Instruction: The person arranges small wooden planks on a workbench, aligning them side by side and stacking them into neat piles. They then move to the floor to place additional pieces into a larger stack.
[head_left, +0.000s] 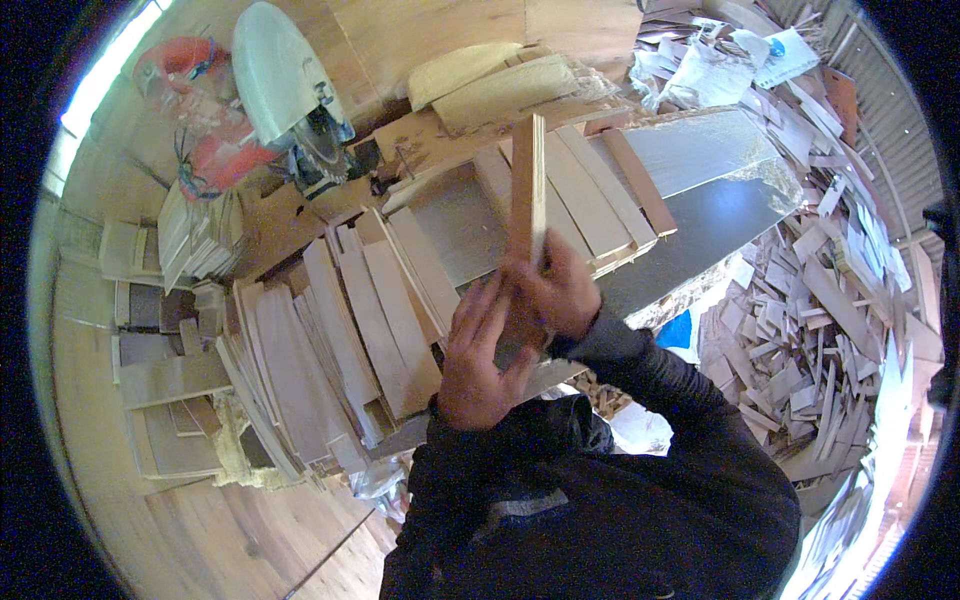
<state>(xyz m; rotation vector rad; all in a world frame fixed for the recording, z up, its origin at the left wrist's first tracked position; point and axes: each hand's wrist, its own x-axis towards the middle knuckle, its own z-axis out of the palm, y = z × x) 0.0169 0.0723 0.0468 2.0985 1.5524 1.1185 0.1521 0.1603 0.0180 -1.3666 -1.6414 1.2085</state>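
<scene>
A narrow wooden plank [528,185] stands out ahead of me, its layered edge showing and its far end raised over the bench. My right hand [568,288] is closed around its near part. Close beside it, my left hand [474,362] has its fingers stretched out and its thumb apart, the fingertips at the plank's near end. Whether they press on it is hard to tell. Behind the plank lies a stack of pale boards [585,195]. Left of my left hand, rows of similar boards [375,315] lean side by side.
A saw [318,150] with a round toothed blade and pale guard stands at the far left. The metal bench top [690,220] reaches out to the right. Beyond it is a large heap of wood offcuts [800,330]. Stacked boards [205,235] stand at the left.
</scene>
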